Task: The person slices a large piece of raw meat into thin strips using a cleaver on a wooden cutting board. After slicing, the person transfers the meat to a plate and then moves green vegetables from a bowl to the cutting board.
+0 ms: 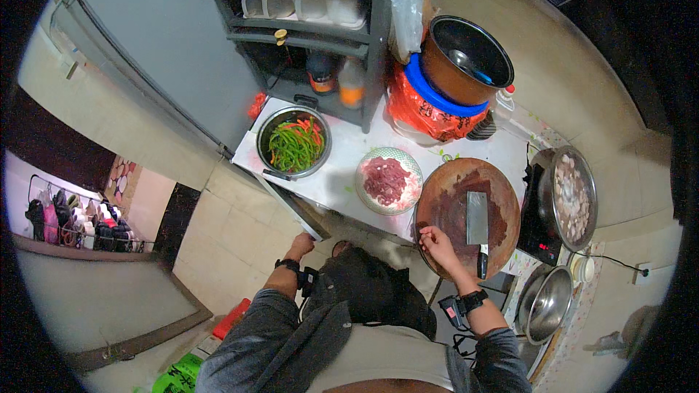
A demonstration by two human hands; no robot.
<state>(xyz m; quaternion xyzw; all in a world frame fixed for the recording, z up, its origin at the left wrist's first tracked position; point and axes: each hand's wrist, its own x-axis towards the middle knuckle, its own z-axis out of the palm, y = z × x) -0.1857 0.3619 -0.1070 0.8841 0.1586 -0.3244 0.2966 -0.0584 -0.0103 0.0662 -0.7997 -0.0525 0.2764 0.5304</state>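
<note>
My left hand [302, 244] grips the outer edge of a cabinet door [288, 208], which stands swung out from under the counter. Over the near left rim of a round wooden chopping board [437, 192] is my right hand [435, 244], its fingers loosely bent and apart, with nothing seen in them. A cleaver [477, 218] lies flat on the board, its black handle towards me. Left of the board sits a plate [367, 203] of sliced raw meat [386, 179]. Farther left, a metal pot [261, 150] holds green and red pepper strips [297, 144].
On the right, a pan [556, 229] of pale pieces in liquid sits on a lit induction cooker [538, 237]. Nearer is a steel bowl [546, 305]. A dark inner pot [469, 73] tops a red-bagged container [423, 112]. A grey shelf [377, 54] stands behind, beside a refrigerator [164, 38].
</note>
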